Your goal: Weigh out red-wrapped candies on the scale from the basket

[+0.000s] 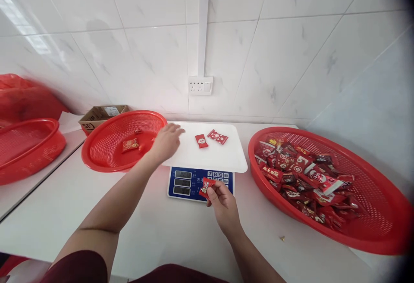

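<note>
My right hand (223, 207) pinches a small red wrapped candy (205, 188) above the blue keypad panel of a scale (200, 182). Over the right rim of the left red basket (92, 156) and the left edge of the scale's white tray (181, 153) is my left hand (167, 143), its fingers spread and nothing visible in them. Two red packets lie apart on the tray, one plain (202, 141) and one dotted (217, 136). A few red pieces, including a gold-printed packet (130, 145), rest inside the left basket.
A large red basket (271, 188) at the right holds several red candies (304, 175). Behind the left basket stands a cardboard box (97, 115). Another red basket (29, 162) sits at far left, before a red bag (29, 97). A tiny golden scrap (282, 238) lies near the right basket.
</note>
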`<state>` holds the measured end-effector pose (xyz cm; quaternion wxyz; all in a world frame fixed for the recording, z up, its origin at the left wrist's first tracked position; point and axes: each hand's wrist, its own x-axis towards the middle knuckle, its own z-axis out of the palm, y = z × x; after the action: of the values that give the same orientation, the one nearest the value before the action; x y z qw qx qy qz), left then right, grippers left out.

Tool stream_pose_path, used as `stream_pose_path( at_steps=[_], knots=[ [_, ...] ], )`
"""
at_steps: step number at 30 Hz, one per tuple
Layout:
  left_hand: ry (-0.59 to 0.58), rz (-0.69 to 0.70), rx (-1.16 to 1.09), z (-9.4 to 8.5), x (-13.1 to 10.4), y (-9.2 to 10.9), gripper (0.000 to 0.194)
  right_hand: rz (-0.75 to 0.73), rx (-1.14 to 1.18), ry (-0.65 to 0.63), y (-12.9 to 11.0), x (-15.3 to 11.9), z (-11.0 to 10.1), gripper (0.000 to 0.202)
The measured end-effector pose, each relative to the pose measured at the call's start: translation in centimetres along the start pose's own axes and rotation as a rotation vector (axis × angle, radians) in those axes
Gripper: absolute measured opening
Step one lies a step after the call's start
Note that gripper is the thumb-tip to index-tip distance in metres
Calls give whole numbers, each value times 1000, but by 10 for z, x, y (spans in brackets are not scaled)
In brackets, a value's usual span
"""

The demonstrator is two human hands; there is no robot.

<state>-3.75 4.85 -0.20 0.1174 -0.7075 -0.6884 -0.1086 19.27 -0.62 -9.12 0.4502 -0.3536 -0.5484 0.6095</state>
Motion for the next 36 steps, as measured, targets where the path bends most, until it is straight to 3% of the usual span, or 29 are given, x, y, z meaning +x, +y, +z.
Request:
stream_pose_path(
  at_steps=[4,9,13,19,21,23,26,32,36],
  knots=[
    [-157,339,-33,31,24,26,52,9,-12,18,5,3,1,38],
    [-249,377,-26,35,42,35,43,26,-7,10,6,4,2,39],
    [-233,223,16,18,35,23,39,29,-25,-32,6,2,2,38],
    [-64,-315,170,-23,9,-33,30,32,-39,-64,7,0,1,35],
    [-9,-380,220,-31,5,-50,33,27,-29,-79,6,-1,1,34],
    [34,-356,218,-30,6,-55,35,24,-20,-90,5,-3,2,33],
    [32,-200,126,-11,17,-31,37,17,-18,-96,4,-4,3,31],
    [-150,342,-81,32,57,62,47,4,2,-66,9,-1,5,29],
    [-266,398,-78,44,77,88,51,-8,7,-56,10,2,4,29]
  ],
)
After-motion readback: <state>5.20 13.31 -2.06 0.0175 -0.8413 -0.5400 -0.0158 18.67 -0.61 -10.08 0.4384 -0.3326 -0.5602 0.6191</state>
